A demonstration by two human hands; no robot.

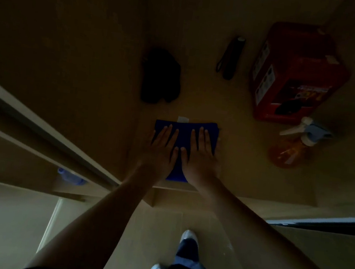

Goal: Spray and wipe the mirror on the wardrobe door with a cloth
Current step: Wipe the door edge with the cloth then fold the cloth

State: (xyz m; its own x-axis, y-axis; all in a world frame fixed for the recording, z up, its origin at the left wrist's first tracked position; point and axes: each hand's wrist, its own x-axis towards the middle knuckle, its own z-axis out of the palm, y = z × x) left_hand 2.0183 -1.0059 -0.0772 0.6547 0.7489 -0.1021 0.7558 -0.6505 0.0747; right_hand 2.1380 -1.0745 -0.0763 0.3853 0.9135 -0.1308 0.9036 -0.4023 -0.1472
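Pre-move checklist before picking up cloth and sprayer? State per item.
1. Blue cloth lies flat on the shelf: ok.
2. Left hand and right hand both press flat on the cloth, neither grips it: ok, free to grasp.
3. Spray bottle lies to the right of the cloth, apart from it, nothing between: ok.
4. Liquid in the spray bottle: orange fill visible, level cannot tell.
5. Red box sits just behind the sprayer's trigger; touching or not: cannot tell.
6. Mirror in view: cannot tell, the picture is too dark.
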